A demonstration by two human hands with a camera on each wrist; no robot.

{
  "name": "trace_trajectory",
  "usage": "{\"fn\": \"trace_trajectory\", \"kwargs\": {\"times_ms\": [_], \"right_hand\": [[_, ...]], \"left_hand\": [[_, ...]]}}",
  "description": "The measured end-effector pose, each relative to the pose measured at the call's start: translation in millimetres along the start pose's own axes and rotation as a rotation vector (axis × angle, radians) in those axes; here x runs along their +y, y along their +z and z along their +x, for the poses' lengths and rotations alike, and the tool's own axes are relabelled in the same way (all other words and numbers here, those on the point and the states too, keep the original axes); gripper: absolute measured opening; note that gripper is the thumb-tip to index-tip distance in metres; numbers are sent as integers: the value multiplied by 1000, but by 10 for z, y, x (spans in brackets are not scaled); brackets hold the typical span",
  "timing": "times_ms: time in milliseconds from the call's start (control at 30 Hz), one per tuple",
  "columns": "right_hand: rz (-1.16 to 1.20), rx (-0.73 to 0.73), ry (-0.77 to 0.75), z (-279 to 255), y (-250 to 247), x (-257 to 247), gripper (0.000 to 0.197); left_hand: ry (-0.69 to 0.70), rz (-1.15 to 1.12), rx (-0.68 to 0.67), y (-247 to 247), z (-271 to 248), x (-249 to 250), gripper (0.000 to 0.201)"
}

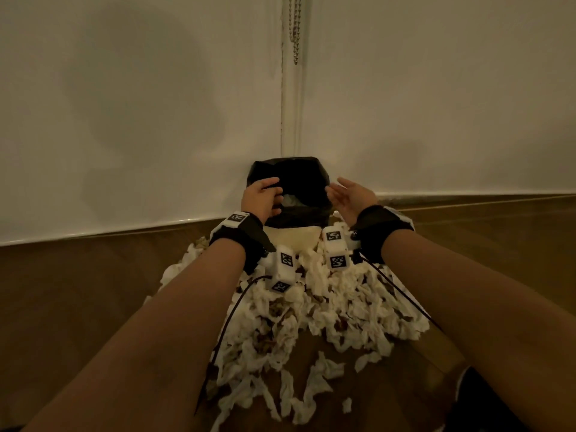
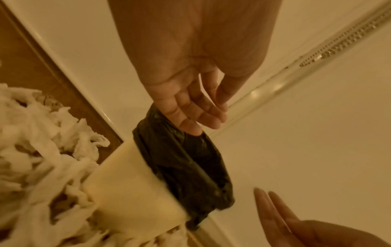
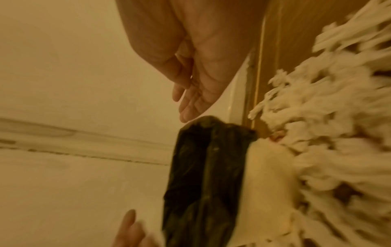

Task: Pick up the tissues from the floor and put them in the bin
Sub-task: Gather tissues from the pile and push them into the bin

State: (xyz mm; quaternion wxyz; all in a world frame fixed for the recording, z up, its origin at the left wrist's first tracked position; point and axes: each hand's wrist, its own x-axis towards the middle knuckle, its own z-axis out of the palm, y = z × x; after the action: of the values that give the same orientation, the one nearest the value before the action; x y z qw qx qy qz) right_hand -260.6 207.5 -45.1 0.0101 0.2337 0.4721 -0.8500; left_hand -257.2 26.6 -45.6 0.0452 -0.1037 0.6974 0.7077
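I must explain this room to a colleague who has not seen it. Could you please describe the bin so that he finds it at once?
Look at the corner where the two white walls meet, under the hanging bead chain. The bin stands there on the wooden floor, just behind the big heap of white tissues. It is the only upright container, cream with a black bag folded over its rim.

Wooden floor [image 1: 78,291] carries heaped tissues [image 1: 311,307] and a bin [image 1: 294,238].
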Motion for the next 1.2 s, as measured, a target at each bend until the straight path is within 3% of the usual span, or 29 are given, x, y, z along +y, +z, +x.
{"fn": "trace_trajectory", "kwargs": {"times_ms": [133, 333, 533, 767, 1033, 1200], "right_hand": [[14, 216, 41, -278, -573, 247, 31], [-280, 376, 136, -529, -1393, 861, 27], [-704, 408, 241, -692, -1940, 1307, 27], [-999, 314, 354, -1079, -2149, 1580, 27], [-1211, 229, 368, -1310, -2175, 1937, 22], [-1204, 370, 255, -1330, -2222, 1966, 21]], "left_hand": [[-19, 273, -151, 46, -281, -258, 29], [-118, 629, -364, 248, -792, -1078, 28], [-42, 1027, -531, 364, -1257, -1757, 27], [1, 1490, -990, 454, -1633, -2143, 51], [170, 1718, -1060, 370, -1692, -2191, 97], [123, 1698, -1116, 387, -1712, -2219, 101]]}}
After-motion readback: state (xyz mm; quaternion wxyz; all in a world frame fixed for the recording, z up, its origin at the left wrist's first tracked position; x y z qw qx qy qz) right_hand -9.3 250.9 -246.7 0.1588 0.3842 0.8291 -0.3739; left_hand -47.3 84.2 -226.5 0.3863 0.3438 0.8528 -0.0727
